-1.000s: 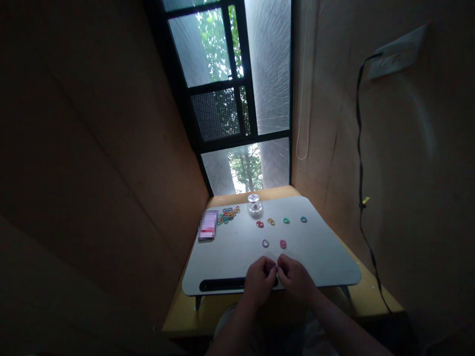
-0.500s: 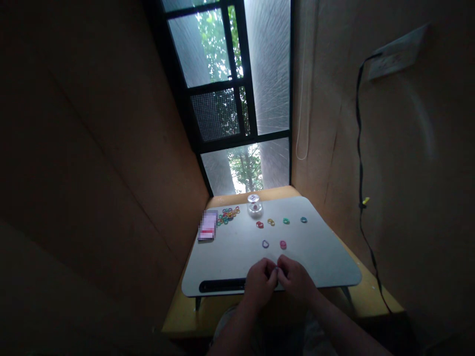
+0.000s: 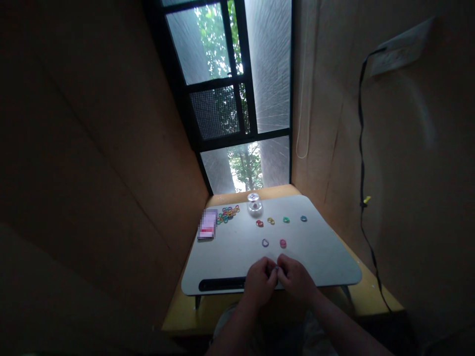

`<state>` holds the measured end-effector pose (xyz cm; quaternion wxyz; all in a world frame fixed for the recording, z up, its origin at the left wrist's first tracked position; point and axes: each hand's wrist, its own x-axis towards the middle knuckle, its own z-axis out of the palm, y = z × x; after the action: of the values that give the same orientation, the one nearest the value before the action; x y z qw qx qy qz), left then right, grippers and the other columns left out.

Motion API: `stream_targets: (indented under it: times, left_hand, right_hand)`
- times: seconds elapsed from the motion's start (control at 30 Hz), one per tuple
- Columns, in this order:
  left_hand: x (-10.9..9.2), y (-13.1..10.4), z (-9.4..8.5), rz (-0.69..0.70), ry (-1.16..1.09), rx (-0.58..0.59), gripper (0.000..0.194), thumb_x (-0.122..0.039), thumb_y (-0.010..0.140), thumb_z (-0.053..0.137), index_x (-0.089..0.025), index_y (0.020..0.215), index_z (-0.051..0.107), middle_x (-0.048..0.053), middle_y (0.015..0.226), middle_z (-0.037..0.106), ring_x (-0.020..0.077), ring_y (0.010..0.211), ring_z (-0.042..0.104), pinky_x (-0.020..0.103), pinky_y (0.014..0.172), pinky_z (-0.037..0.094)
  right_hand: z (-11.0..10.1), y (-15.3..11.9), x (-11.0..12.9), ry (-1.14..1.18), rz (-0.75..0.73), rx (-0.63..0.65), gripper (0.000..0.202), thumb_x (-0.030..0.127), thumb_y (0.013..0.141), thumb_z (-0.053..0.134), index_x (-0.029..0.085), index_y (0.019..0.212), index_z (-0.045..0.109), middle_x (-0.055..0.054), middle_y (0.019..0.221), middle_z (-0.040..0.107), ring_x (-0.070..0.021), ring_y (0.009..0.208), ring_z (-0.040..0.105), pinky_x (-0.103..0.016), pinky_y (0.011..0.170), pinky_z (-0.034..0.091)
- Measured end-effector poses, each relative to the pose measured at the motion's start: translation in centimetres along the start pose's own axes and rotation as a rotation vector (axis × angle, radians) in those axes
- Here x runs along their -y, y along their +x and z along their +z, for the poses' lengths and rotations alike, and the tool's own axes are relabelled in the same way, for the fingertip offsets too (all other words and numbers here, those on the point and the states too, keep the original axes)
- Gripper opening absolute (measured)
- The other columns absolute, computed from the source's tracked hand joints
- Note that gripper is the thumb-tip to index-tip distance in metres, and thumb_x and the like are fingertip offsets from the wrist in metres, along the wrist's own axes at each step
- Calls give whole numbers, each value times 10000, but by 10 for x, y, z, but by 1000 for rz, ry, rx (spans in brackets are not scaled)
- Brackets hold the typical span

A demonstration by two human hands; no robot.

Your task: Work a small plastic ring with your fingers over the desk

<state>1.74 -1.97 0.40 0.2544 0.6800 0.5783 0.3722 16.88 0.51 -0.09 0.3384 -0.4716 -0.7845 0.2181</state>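
My left hand (image 3: 261, 277) and my right hand (image 3: 295, 277) meet at the front edge of a white lap table (image 3: 230, 252). Both are closed, fingertips pinched together around something tiny that I cannot make out. Just beyond them lie a purple band (image 3: 265, 243) and a pink band (image 3: 283, 243). Farther back runs a row of small coloured bands: red (image 3: 260, 223), yellow (image 3: 270, 221), green (image 3: 286, 220) and dark teal (image 3: 303, 218). A loose pile of mixed bands (image 3: 228, 214) sits at the back left.
A clear jar (image 3: 255, 206) stands at the table's back. At the left edge lies a phone (image 3: 208, 225) with a blurred screen. A black slot (image 3: 222, 284) runs along the front left. Walls rise close on both sides; a black cable (image 3: 361, 148) hangs on the right.
My hands stay pinched together in nearly the same place. The whole view has shifted very slightly; the bands, jar and phone rest where they were.
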Motion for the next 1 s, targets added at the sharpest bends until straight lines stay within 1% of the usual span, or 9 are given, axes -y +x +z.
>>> stream_targets:
  times: [0.27,0.63,1.0]
  left_hand:
    - [-1,0,-1,5,-8,-1,77,-231,830,554,-185,796,605,-8,750,632,126,682,540,238,629,366]
    - [-1,-1,-2,6,-8,12,81,-231,835,552,-186,819,617,-7,764,646,128,695,562,239,641,375]
    - [-3,0,-1,-6,-17,8,76,-230,829,553,-186,806,611,-1,756,637,133,688,545,243,635,376]
  right_hand:
    - [-1,-1,2,3,2,-4,77,202,787,450,214,711,451,27,629,516,-140,597,473,-249,573,296]
    - [2,-1,-1,-5,-7,-7,79,203,791,452,215,715,436,31,637,509,-140,604,473,-251,580,296]
    - [1,-1,-2,13,-3,2,77,202,800,450,216,727,431,32,643,510,-140,608,480,-256,584,291]
